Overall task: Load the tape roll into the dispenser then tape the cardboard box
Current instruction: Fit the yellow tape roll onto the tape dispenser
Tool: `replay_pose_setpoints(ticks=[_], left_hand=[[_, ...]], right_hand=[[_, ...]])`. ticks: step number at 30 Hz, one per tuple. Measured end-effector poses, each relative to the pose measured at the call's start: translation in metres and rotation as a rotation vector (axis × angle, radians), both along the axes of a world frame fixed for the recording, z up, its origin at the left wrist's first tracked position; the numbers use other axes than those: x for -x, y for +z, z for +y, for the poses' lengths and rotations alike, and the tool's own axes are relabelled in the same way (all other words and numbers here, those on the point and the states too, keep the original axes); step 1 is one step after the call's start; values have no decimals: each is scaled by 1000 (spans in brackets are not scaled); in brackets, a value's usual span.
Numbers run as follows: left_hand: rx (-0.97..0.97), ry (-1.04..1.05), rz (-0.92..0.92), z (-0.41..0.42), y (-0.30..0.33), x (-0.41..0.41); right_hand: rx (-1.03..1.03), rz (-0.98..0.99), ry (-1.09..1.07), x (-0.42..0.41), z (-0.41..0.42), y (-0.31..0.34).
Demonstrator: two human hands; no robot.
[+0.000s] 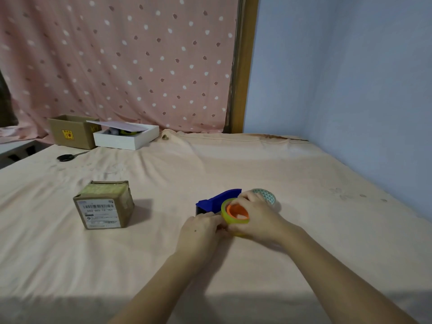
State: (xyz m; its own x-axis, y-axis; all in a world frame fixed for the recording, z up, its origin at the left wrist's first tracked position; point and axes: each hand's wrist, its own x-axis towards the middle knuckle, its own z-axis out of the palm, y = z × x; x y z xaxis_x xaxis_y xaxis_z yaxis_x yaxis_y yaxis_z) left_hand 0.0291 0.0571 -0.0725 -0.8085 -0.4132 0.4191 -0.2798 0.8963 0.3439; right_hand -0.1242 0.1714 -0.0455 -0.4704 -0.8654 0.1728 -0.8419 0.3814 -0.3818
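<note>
A yellowish tape roll [228, 217] with an orange core is held in my right hand [257, 218], whose fingers wrap around its rim. My left hand [201, 230] pinches at the roll's near edge, fingertips touching it. Just behind the roll lies the blue tape dispenser [217, 199], partly hidden by the roll and my hands. A small cardboard box [104, 205] with a white barcode label and tape across its top stands to the left, apart from both hands.
A second roll with a teal pattern [266, 196] lies behind my right hand. Black-handled scissors [67, 157], an open cardboard box [72, 130] and a white box [127, 137] with a loose lid sit at the far left. A blue wall borders the right.
</note>
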Motion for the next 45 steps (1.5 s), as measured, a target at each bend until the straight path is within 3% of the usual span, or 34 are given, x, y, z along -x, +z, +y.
replay_pose_setpoints(ticks=[8, 13, 18, 22, 27, 38, 45], left_hand=[[-179, 176, 10, 7, 5, -2], [-583, 352, 94, -22, 0, -19], [-505, 330, 112, -25, -8, -21], [-533, 288, 170, -27, -12, -24], [-566, 222, 171, -30, -12, -30], [-633, 72, 77, -45, -12, -35], [-629, 70, 96, -48, -13, -41]], right_hand=[[-36, 45, 31, 0, 0, 3], [-91, 0, 66, 4, 7, 6], [-137, 97, 112, -8, -3, 17], [-35, 147, 155, -28, -32, 18], [91, -26, 55, -30, -50, 5], [-63, -132, 130, -29, -49, 22], [-63, -53, 89, -24, -53, 19]])
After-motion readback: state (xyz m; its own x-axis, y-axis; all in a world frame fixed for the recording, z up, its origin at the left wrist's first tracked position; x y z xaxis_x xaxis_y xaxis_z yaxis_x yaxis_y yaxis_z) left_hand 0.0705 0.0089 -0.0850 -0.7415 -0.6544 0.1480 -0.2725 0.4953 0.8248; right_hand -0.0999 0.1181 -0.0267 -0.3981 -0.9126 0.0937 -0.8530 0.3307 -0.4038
